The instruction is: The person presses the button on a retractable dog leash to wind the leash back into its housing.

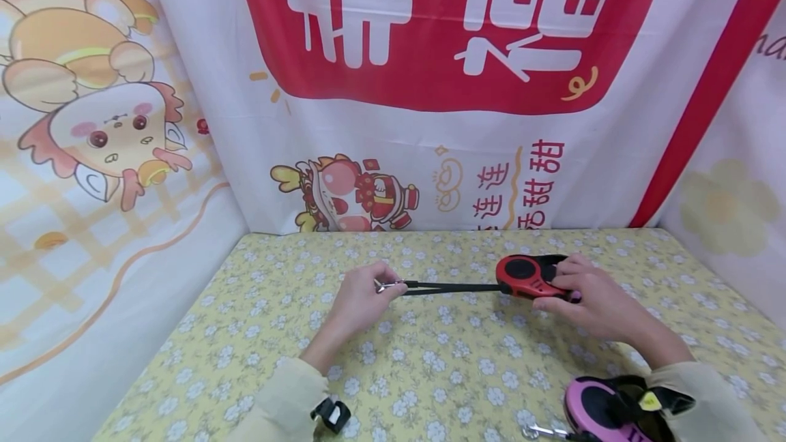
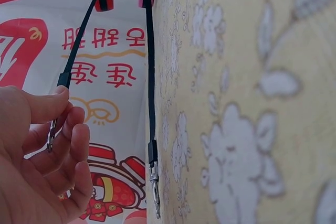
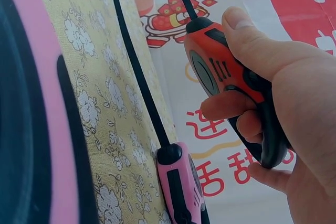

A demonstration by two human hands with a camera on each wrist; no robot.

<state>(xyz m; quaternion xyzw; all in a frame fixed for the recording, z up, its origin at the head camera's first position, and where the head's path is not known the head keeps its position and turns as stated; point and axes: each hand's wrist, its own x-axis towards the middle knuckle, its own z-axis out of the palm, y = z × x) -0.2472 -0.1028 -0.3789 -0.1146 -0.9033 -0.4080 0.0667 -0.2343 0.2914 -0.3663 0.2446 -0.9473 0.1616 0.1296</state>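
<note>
My right hand point(image 1: 586, 295) grips the black handle of a red retractable dog leash point(image 1: 522, 275), raised over the table. Its black strap point(image 1: 454, 286) runs out taut to my left hand point(image 1: 362, 295), whose thumb and forefinger pinch the end by the metal clip point(image 2: 51, 139). Under the red leash, a pink retractable leash point(image 3: 181, 182) rests on the table, mostly hidden by the right hand in the head view. Its own strap point(image 2: 151, 72) lies stretched out alongside, ending in a silver clip point(image 2: 154, 182).
Another pink leash point(image 1: 598, 404) lies at the front right by my right sleeve, its metal clip point(image 1: 535, 431) to its left. A yellow flowered cloth point(image 1: 430, 374) covers the table. Printed fabric point(image 1: 442, 104) hangs behind and at both sides.
</note>
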